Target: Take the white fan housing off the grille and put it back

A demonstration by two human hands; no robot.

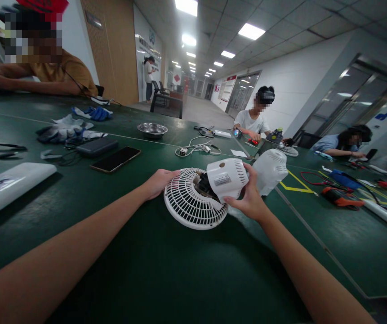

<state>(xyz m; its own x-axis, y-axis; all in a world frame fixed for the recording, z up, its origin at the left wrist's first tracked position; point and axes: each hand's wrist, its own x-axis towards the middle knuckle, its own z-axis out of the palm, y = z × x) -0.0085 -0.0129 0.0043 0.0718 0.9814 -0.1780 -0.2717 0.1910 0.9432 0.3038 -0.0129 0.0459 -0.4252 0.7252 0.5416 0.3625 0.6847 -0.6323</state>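
Observation:
A round white fan grille (pixel 193 218) is tilted low over the green table, its motor (pixel 204 184) partly exposed at the hub. My left hand (pixel 157 183) grips the grille's left rim, with several fingers hidden behind it. Above the motor sits a white motor housing (pixel 226 179) with vent slots, a round hole and a grey label. My right hand (pixel 252 198) is closed around its right end, thumb on the near side. The housing is angled up, leaving a gap toward the grille. Just behind my right hand stands a white plastic part with slots (pixel 270 172).
A phone (pixel 116 159), dark power bank (pixel 97 146), gloves (pixel 63 130) and white device (pixel 14 186) lie left. A metal bowl (pixel 152 130) and white cable (pixel 196 147) lie beyond. At right are an orange multimeter (pixel 341 198) and yellow tape. Other people sit around the table.

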